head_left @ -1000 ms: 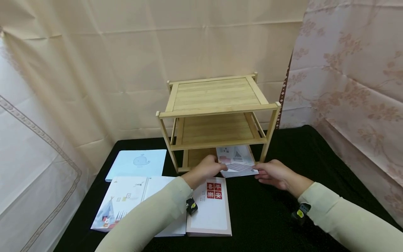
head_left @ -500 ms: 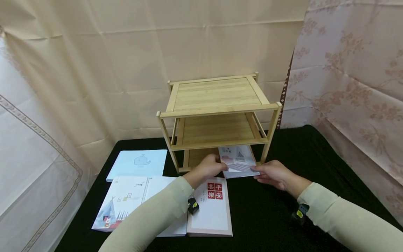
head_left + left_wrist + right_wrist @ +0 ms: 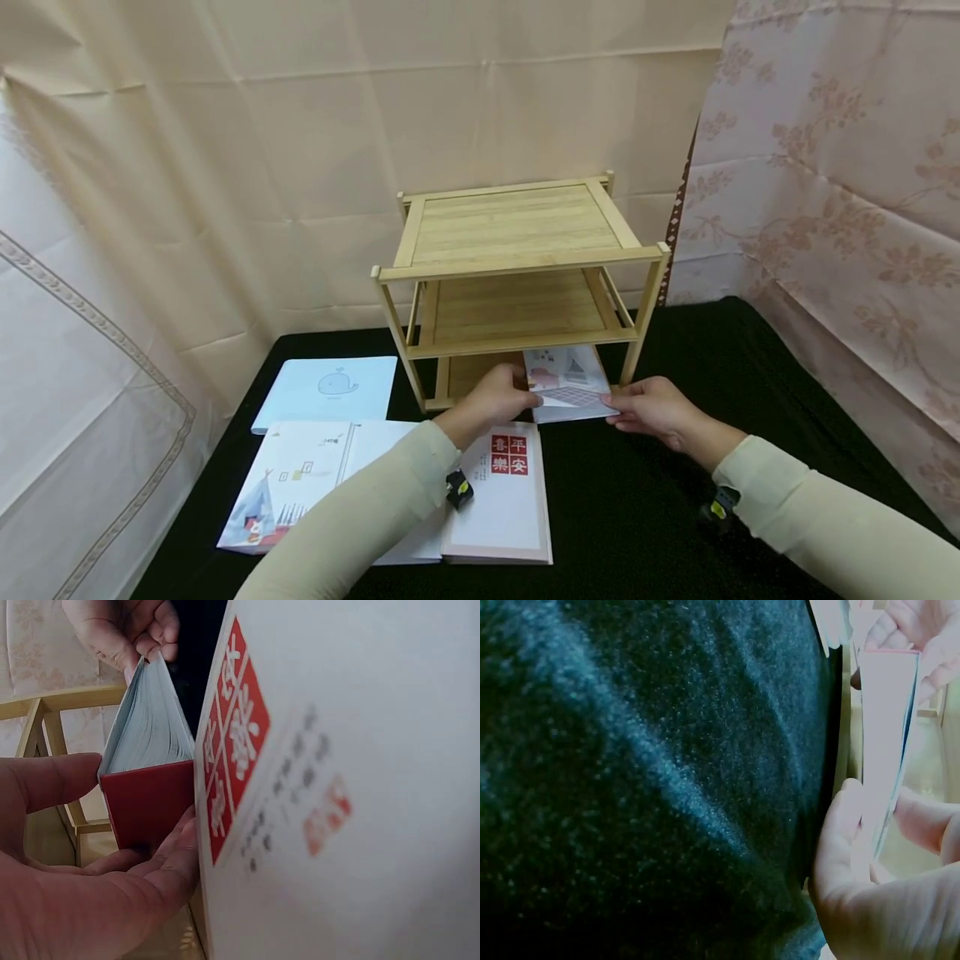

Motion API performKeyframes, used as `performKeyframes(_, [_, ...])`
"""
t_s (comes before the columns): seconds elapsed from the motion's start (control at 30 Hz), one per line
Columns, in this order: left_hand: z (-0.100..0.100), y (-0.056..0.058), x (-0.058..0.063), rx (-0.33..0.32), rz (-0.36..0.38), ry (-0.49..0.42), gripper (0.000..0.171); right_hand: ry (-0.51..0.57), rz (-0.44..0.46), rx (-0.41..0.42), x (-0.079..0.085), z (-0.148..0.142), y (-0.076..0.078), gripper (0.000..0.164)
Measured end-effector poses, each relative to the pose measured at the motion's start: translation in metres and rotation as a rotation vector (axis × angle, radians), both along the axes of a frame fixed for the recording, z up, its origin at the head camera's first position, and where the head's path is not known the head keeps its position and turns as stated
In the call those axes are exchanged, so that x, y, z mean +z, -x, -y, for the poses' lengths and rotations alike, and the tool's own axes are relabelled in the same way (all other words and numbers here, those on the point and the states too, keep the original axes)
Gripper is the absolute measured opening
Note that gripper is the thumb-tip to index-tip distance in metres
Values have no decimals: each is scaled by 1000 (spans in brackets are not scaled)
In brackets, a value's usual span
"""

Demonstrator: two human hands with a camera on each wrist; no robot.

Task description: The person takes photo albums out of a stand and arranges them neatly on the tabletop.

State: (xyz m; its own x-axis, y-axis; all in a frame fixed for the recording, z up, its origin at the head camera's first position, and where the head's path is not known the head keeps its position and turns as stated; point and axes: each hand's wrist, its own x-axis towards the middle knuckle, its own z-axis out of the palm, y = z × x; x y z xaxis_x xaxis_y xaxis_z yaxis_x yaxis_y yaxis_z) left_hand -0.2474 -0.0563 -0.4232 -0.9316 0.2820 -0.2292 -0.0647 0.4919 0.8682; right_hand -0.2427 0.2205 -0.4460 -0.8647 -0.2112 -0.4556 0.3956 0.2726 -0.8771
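Note:
Both hands hold a thick book (image 3: pixel 567 387) with a pale illustrated cover, partly in over the lowest tier of a wooden shelf (image 3: pixel 517 267). My left hand (image 3: pixel 495 398) grips its left side; the left wrist view shows thumb and fingers around the red spine (image 3: pixel 150 802), with the page edges fanned. At the near right corner my right hand (image 3: pixel 660 410) pinches the book, thumb on the cover and fingers below. In the right wrist view the pages (image 3: pixel 885 727) look washed out between thumb and fingers. The far end of the book is hidden under the middle tier.
On the black cloth (image 3: pixel 637 517) at left lie a light blue whale notebook (image 3: pixel 330 392), a white book with a tent picture (image 3: pixel 292 475), and a white book with red square characters (image 3: pixel 498 508), partly beneath my left forearm. Curtains hang behind and at both sides.
The book has shifted slightly to the right compared with one second ago, with both hands keeping hold of it. The shelf and the other books stay in place.

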Motion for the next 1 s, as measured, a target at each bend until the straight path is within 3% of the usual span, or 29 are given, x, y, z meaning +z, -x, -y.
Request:
performKeyframes(0.53, [4, -5, 12, 0, -45, -50, 64, -27, -98, 11, 11, -1, -12, 58])
performKeyframes(0.83, [1, -7, 13, -2, -20, -168, 71, -13, -146, 15, 15, -7, -19, 57])
performKeyframes(1.0, [0, -14, 13, 0, -24, -181, 68, -12, -154, 25, 16, -11, -24, 57])
